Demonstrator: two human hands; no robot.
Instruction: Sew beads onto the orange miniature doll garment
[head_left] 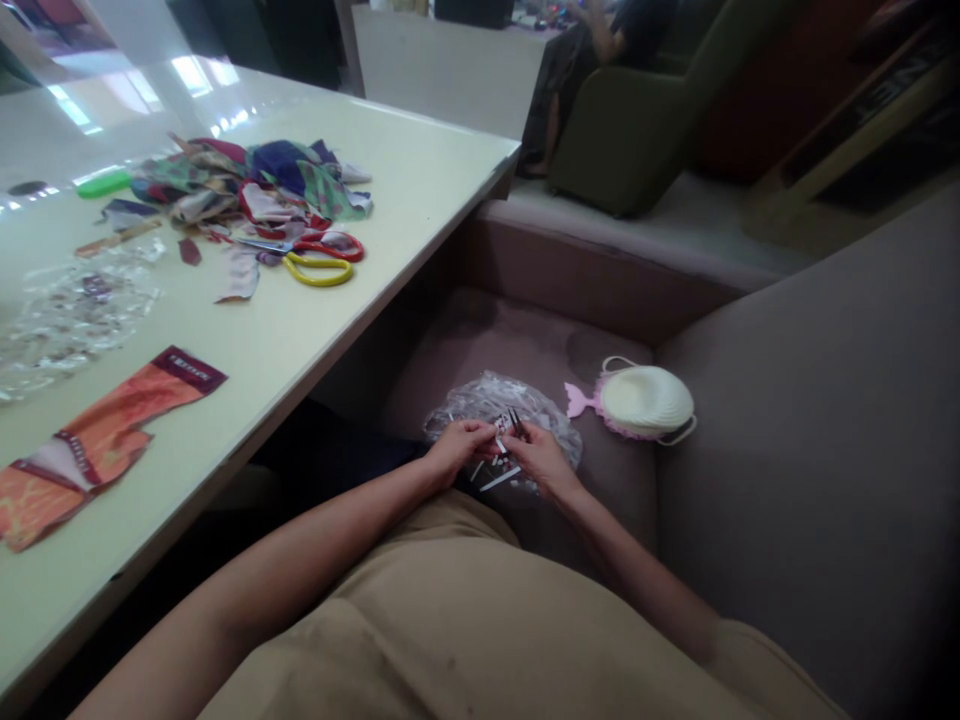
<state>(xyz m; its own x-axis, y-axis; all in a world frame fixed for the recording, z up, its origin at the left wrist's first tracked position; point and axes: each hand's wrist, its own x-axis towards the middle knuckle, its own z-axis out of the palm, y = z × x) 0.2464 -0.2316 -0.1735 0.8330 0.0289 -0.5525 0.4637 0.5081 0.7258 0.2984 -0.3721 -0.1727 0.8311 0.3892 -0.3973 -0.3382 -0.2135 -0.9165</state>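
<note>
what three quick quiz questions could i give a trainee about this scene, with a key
1. True or false: the scissors with one red and one yellow handle lie on the table.
2. Which hand holds the dark two-pronged tool?
a) left
b) right
c) neither
3. Fill in the missing colour: beside the white shell-shaped bag sticks out a ____ fish tail.

Key
1. True.
2. b: the tool is in the right hand.
3. Pink.
</note>
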